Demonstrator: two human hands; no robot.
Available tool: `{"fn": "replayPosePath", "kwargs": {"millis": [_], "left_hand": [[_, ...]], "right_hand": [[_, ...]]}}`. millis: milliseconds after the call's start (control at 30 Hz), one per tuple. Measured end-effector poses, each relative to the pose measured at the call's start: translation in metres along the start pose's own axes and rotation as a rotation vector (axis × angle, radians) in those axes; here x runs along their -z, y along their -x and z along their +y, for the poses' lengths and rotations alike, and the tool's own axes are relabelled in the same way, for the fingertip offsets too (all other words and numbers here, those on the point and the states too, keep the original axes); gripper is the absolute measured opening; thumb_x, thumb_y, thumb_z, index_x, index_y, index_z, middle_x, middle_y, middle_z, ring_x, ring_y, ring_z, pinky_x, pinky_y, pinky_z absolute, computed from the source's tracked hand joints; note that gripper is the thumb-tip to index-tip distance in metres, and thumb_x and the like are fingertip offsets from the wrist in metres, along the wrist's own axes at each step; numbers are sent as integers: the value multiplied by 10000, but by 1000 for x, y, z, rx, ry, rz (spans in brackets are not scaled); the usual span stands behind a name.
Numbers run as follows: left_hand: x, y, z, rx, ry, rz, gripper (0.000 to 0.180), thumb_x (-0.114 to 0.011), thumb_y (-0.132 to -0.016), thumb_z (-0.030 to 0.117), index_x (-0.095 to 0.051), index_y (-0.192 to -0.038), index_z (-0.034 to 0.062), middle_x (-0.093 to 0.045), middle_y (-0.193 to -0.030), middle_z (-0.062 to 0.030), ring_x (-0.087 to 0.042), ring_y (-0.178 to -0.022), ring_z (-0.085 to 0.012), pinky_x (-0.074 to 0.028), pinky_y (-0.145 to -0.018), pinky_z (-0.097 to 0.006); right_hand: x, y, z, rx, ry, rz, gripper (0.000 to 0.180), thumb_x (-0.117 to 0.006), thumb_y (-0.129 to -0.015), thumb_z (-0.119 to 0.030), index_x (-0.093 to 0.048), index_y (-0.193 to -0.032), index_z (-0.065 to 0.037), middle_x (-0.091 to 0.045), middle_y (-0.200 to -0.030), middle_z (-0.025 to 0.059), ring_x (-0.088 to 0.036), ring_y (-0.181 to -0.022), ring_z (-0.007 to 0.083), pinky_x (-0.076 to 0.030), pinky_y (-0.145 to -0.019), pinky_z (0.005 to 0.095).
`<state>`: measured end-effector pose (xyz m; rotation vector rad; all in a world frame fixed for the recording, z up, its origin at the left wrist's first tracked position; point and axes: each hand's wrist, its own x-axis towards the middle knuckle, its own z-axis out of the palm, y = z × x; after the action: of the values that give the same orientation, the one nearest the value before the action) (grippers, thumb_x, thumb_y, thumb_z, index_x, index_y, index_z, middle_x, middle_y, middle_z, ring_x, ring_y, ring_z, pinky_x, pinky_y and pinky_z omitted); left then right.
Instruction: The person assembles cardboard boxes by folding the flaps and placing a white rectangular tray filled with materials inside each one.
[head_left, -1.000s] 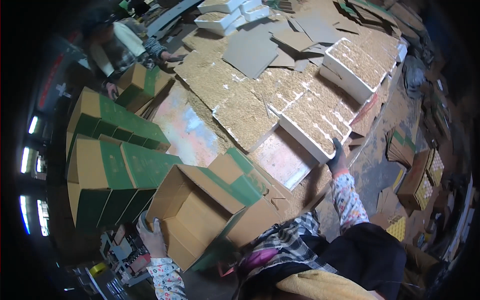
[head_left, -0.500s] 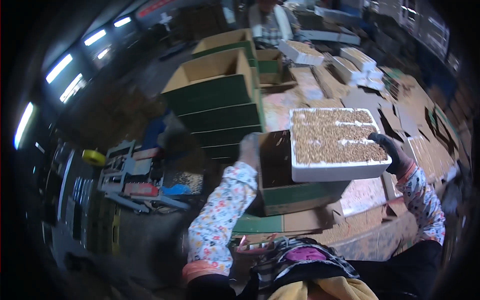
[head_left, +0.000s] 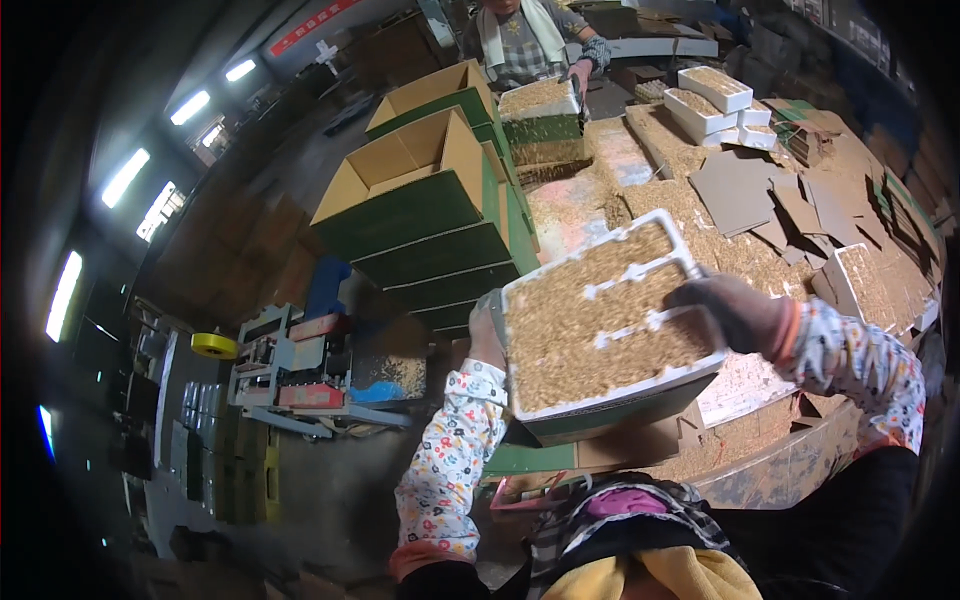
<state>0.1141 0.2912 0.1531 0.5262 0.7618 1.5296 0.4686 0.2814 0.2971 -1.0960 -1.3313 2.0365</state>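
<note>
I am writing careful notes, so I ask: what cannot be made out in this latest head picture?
In the head view:
Inside of the green carton: hidden by the white tray.
Tray floor: covered by brown grains.
How the right hand meets the tray: blurred.
Whether the left hand touches carton, tray or both: blurred.
Top of the co-worker: cut off by upper edge.

A head-worn fisheye faces down, near a tray (head_left: 620, 388).
</note>
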Motion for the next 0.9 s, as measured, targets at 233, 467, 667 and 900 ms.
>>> {"fn": "replayPosePath", "kwargs": {"millis": [233,467,667,900], "left_hand": [[-24,5,-10,-382,-1253,60,344,-496,-928,217,-489,-1198,4,-609,-1088,-173,-596,-991,-289,-472,-836,-377],[-106,-11,-38,-376,-2014,35,663,-648,-765,127,-349,-1341,-5,-478,-1257,-260,-480,-1120,-407,-399,-948,-430],[-134,-33,-64,-330,-1964,155,496,-659,-720,20,-460,-1168,-57,-550,-1071,-220,-533,-1009,-353,-409,-916,-385],[-215,-42,-91,14,-1968,280,640,-648,-811,315,-409,-1240,-96,-495,-1191,-288,-500,-1089,-376,-372,-984,-409]], "right_hand": [[34,-56,89,-117,-195,233,183,-592,-804,-135,-556,-955,-38,-551,-708,72,-562,-614,151,-456,-521,300],[119,-23,48,1086,691,381,613,-613,-827,-266,-350,-1336,-48,-363,-1353,214,-384,-1257,347,-345,-1034,408],[417,-60,102,625,891,1072,582,-574,-800,-211,-400,-1330,-45,-341,-1389,218,-350,-1268,376,-299,-1063,446],[739,-76,117,-113,1585,1760,532,-570,-798,-275,-478,-1274,-56,-502,-1271,151,-439,-1226,300,-326,-1039,423]]}}
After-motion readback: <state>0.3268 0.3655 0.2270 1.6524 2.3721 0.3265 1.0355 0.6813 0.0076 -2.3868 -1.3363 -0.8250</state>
